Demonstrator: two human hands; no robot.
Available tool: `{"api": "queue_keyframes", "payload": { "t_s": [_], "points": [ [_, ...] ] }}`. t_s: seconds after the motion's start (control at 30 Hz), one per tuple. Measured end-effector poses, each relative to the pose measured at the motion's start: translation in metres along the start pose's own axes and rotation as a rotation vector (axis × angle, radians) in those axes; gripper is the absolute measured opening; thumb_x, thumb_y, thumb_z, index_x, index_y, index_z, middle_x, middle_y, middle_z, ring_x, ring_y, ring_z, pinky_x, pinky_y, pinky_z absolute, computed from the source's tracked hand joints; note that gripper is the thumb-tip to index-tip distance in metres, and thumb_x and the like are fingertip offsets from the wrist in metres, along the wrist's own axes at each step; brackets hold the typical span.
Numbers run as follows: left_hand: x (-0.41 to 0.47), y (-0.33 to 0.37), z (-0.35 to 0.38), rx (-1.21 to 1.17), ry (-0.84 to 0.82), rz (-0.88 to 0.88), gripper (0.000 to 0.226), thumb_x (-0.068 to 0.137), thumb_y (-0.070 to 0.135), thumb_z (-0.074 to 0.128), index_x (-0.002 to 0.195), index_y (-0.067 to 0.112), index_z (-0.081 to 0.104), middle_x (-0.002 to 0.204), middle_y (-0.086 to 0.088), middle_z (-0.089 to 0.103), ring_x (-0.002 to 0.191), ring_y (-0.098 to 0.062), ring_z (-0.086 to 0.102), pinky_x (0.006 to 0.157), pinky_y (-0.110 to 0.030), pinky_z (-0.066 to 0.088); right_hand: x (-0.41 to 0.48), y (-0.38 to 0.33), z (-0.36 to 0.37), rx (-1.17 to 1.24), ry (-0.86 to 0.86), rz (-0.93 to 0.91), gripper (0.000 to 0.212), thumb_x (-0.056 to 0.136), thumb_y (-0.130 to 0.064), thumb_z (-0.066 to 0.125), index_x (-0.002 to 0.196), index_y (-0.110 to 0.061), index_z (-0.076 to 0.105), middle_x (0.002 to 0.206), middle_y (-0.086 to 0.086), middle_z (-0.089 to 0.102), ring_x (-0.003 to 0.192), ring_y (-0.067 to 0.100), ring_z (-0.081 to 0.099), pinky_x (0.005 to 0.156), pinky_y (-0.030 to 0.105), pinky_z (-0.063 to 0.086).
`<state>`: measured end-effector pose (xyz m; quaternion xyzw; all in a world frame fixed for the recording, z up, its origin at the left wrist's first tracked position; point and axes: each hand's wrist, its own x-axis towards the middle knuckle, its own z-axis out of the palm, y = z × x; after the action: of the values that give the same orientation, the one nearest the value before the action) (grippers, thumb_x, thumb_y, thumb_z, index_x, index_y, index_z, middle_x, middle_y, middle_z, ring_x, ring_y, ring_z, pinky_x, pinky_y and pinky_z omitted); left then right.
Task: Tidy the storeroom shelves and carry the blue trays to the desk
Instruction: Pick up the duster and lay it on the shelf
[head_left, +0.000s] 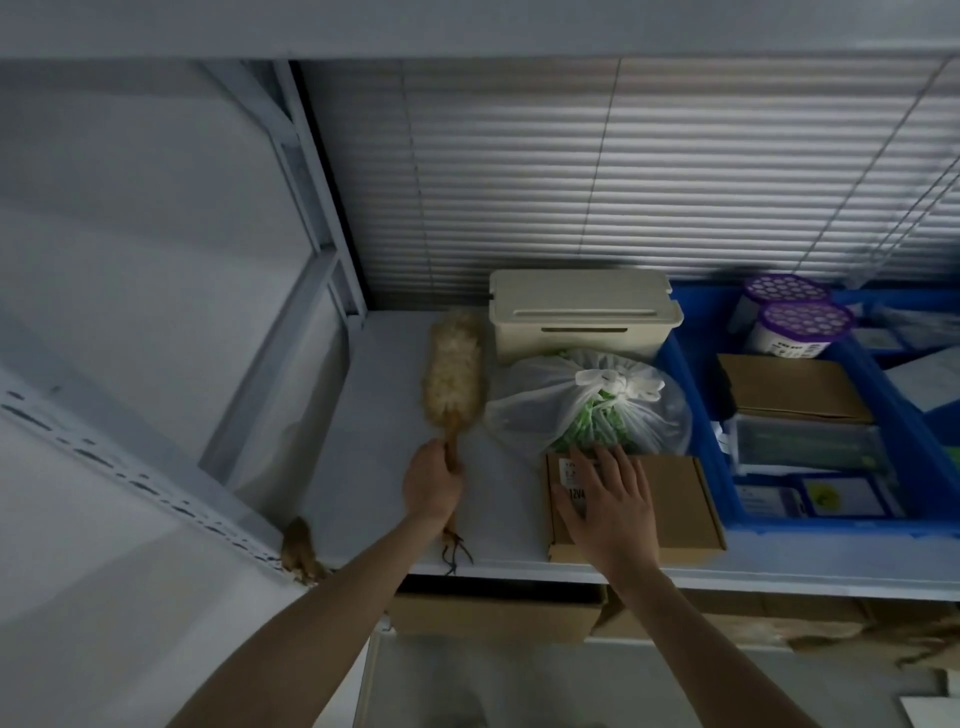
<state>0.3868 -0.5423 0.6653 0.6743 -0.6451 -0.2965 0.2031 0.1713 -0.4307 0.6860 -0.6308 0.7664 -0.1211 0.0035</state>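
Blue tray (831, 527), duster (452, 369), cardboard box (680, 504) labelled "12V4"

A single head-worn wide-angle camera looks forward and down from close range onto a white shelf (374, 467), window blinds (623, 171) beyond; both forearms enter from the near edge.

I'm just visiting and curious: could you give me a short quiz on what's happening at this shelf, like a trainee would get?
1. True or false: the left hand grips the feather duster by its handle.
2. The right hand lies flat on: A) a cardboard box B) a kettle C) a bucket.
3. Fill in: the two purple-lidded tubs stand in a ____ tray.
Key: 1 true; 2 A; 3 blue.
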Motion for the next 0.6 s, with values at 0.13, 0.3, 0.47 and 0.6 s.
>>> {"api": "queue_keyframes", "payload": {
  "t_s": [0.13,0.3,0.47,0.6],
  "points": [
    [0.005,-0.005,-0.001,-0.021,-0.044,0.02,0.022,0.092,0.026,0.062,0.108,0.011,0.062,0.106,-0.007,0.061,0.096,-0.025,0.061,0.084,-0.04,0.052,0.0,0.001,0.002,-0.003,0.014,0.002,0.061,0.094,-0.06,0.038,0.143,-0.025,0.05,0.146,0.009,0.051,0.142,0.032,0.038,0.119,0.049,0.028],
    [-0.025,-0.025,0.012,-0.002,-0.064,0.042,0.026,0.087,0.024,0.064,0.111,0.016,0.058,0.102,-0.002,0.063,0.093,-0.022,0.062,0.08,-0.038,0.052,-0.001,0.0,0.0,-0.006,0.008,0.007,0.062,0.095,-0.061,0.035,0.144,-0.026,0.049,0.146,0.009,0.05,0.142,0.031,0.037,0.119,0.048,0.028],
    [-0.018,-0.018,0.013,-0.06,-0.028,0.087,0.025,0.091,0.021,0.061,0.113,0.009,0.06,0.097,-0.008,0.064,0.087,-0.025,0.063,0.079,-0.043,0.054,-0.001,-0.002,-0.002,-0.01,-0.015,0.011,0.064,0.095,-0.062,0.031,0.147,-0.027,0.044,0.15,0.006,0.047,0.145,0.028,0.033,0.12,0.047,0.023],
    [-0.023,-0.019,0.016,-0.1,0.0,0.079,0.028,0.092,0.024,0.061,0.116,0.01,0.059,0.104,-0.007,0.058,0.088,-0.025,0.062,0.078,-0.039,0.054,-0.001,-0.001,-0.001,-0.019,-0.025,0.011,0.064,0.095,-0.063,0.029,0.148,-0.029,0.042,0.151,0.004,0.045,0.146,0.026,0.031,0.12,0.046,0.022]
  ]
}}
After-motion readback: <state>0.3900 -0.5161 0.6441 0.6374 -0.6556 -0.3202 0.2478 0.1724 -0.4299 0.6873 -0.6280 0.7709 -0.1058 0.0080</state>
